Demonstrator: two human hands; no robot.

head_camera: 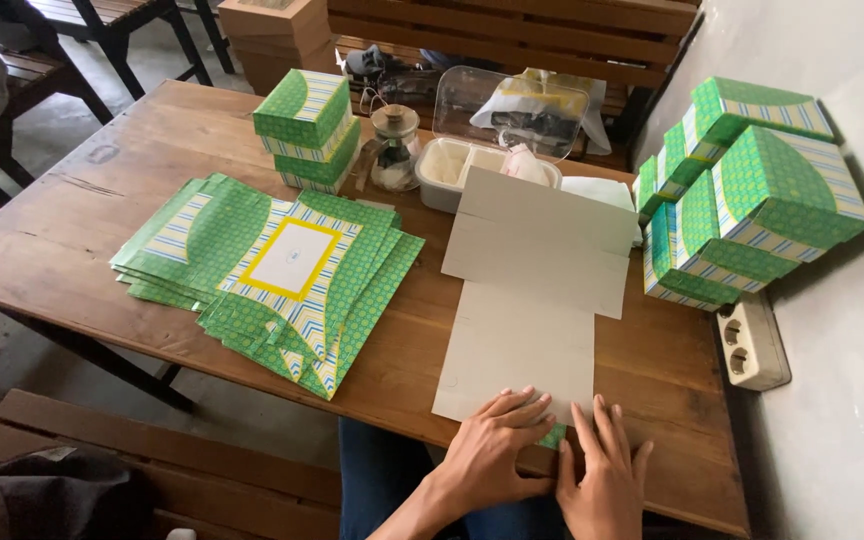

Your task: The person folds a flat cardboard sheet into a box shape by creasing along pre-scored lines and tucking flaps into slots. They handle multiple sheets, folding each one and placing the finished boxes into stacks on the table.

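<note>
A flat, unfolded cardboard box blank (527, 300) lies white side up on the wooden table (82, 220). My left hand (497, 440) presses on its near edge, fingers spread over the white card. My right hand (602, 470) rests just beside it, fingers on a small green patterned flap (553, 436) that sticks out from the blank's near corner. Both hands lie flat and grip nothing.
A fanned pile of flat green patterned blanks (272, 275) lies to the left. Two folded green boxes (310, 130) stand stacked behind it. Several finished boxes (742, 190) are piled at the right wall. A glass jar (394, 148), plastic containers (462, 170) and a power strip (752, 340) are near.
</note>
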